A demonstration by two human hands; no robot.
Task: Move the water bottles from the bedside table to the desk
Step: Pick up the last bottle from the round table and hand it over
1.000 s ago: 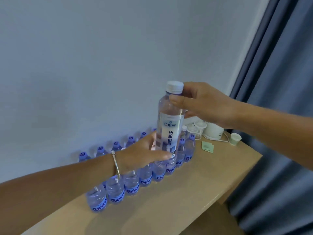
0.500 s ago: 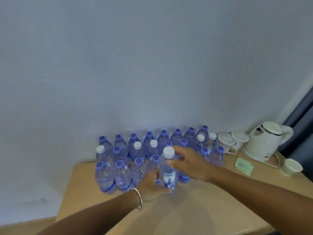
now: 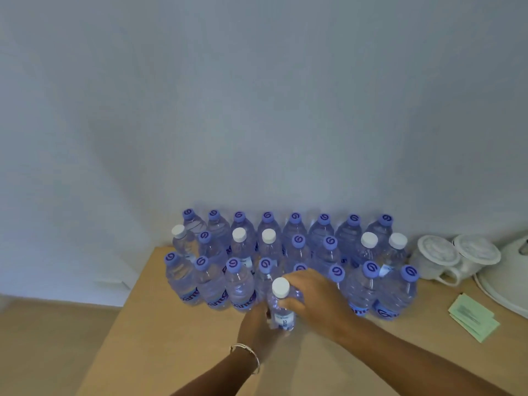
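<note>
A clear water bottle with a white cap stands upright on the wooden desk, just in front of the rows of bottles. My right hand grips its neck and shoulder from the right. My left hand, with a bangle on the wrist, holds its lower body from the left. Behind it stand several bottles in three rows against the wall, most with purple caps and a few with white caps.
Two white lidded cups and a white kettle stand at the right by the wall. Green paper sachets lie on the desk's right side. The desk's left edge drops to the floor.
The bottle came down from mid-air onto the desk in front of the rows, both hands still on it. The camera turned left and down onto the desk.
</note>
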